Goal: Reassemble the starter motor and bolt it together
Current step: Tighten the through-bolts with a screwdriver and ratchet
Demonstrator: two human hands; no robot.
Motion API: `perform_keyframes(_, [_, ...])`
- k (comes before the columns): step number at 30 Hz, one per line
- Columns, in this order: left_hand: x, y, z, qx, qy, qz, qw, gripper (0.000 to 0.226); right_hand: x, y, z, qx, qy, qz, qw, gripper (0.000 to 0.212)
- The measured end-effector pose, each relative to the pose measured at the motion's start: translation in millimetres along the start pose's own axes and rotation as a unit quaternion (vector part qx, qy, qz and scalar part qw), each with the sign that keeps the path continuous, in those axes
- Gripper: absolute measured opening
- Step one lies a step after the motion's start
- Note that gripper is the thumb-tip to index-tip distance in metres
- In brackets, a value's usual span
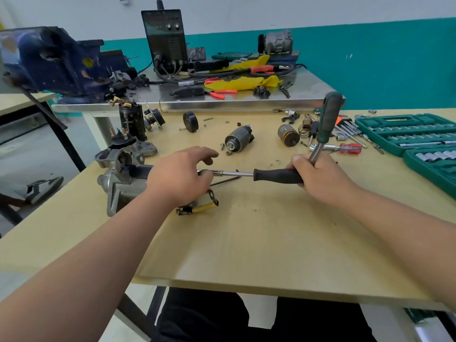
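Note:
The starter motor [123, 180] lies on its side at the left of the wooden table [246, 243], its aluminium nose housing toward the table's edge. My left hand [180, 176] rests on the motor's rear end, its fingertips around the socket tip of a black-handled driver [276, 176]. My right hand [318, 176] grips that driver's handle. In the same hand a green-handled ratchet [329, 119] sticks up. A yellow-sleeved lead [202, 208] with a terminal lies just in front of the motor.
Loose parts lie behind: a solenoid [238, 139], an armature [288, 135], a black end cap [190, 121], a second housing [128, 149]. A red screwdriver [350, 148] and a green socket set case [414, 139] are at right. A blue vise [56, 60] and a welder [165, 40] stand on the metal bench.

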State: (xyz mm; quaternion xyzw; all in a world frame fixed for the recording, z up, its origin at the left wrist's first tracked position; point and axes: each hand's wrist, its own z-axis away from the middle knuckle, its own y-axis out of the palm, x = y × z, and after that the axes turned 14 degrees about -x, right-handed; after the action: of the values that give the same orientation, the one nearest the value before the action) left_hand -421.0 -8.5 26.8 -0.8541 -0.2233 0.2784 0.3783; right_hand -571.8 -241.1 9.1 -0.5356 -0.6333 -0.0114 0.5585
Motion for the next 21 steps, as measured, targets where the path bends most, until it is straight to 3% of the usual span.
perform_keyframes(5, [1.3, 4.1, -0.4, -0.033, -0.017, 0.025, 0.999, 0.041, 4.9, -1.1, 1.6, 0.057, 0.171, -0.025, 0.983, 0.037])
perform_keyframes(7, [1.7, 2.4, -0.3, -0.033, -0.012, 0.035, 0.999, 0.037, 4.2, -6.2, 2.2, 0.093, 0.168, -0.044, 0.98, 0.041])
perform_keyframes(11, [5.4, -7.3, -2.4, 0.007, 0.051, 0.023, 0.998, 0.03, -1.0, -15.0, 5.5, 0.076, 0.169, -0.054, 0.981, 0.051])
perform_keyframes(16, [31.2, -30.4, -4.7, 0.167, 0.136, -0.175, 0.961, 0.079, -29.4, -45.9, 6.3, -0.003, 0.332, -0.086, 0.939, 0.055])
perform_keyframes(19, [39.1, -33.3, -5.0, 0.194, 0.137, -0.205, 0.949, 0.106, -37.2, -56.2, 5.4, -0.034, 0.376, -0.106, 0.92, 0.052])
perform_keyframes(21, [37.5, -31.6, -9.3, 0.193, 0.132, -0.213, 0.949, 0.107, -35.7, -53.4, 5.7, -0.033, 0.381, -0.086, 0.92, 0.053])
